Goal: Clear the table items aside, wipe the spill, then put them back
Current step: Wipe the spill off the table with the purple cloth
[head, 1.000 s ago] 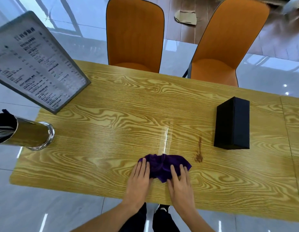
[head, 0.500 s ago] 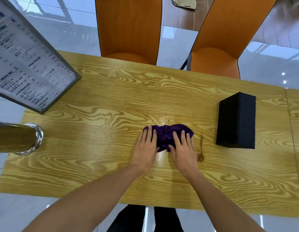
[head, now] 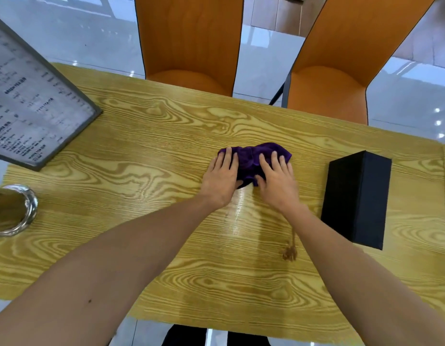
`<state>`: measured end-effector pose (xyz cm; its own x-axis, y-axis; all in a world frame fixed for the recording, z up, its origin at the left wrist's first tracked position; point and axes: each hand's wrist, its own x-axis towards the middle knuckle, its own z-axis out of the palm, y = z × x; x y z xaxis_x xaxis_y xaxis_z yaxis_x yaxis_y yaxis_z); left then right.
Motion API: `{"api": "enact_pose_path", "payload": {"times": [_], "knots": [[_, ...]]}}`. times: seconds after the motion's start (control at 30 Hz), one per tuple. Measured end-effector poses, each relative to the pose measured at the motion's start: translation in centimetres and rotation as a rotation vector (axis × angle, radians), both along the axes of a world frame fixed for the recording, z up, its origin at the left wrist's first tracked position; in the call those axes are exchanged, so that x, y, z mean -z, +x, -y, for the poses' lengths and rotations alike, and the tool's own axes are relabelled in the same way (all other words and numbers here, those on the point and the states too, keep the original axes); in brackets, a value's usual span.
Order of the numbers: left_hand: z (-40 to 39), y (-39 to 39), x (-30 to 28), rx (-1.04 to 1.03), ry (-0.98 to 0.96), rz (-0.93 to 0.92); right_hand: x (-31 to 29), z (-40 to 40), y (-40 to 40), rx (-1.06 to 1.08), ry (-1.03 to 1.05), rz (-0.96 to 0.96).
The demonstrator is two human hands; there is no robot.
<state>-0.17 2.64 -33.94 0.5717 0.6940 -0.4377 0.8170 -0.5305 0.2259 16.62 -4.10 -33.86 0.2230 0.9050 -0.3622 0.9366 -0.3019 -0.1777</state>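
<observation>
The crumpled purple cloth [head: 253, 159] lies under both hands near the middle of the yellow wood-grain tabletop [head: 141, 171], farther from the person than a second ago: it has been pushed away from the near edge across the wet patch. The left hand [head: 220, 177] and the right hand [head: 276, 181] each form a flat grip, fingers spread and pressing down on the cloth, not pinching it. Behind the hands, toward the person, a shiny damp streak [head: 237, 211] now shows where the cloth has passed. A brown spill mark [head: 290, 252] remains behind and to the right of the right hand, untouched by this stroke. So the wiping is, by my judgement, only partly done; another pass toward that side seems needed. The black rectangular box [head: 357, 199] stands well to the right of the grip, and the grey-framed menu board [head: 34, 116] and metal cylinder [head: 11, 211] sit far to the left, not yet put back.
</observation>
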Motion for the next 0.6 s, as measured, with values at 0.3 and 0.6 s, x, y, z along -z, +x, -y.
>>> {"api": "enact_pose_path", "payload": {"times": [0.3, 0.6], "knots": [[-2.3, -5.1, -0.6, -0.252, 0.072, -0.029, -0.1, -6.3, -3.4, -0.19, -0.017, -0.018], [1.0, -16.8, -0.5, -0.489, 0.089, -0.103, -0.4, -8.0, -14.9, -0.479, -0.047, -0.045]]}}
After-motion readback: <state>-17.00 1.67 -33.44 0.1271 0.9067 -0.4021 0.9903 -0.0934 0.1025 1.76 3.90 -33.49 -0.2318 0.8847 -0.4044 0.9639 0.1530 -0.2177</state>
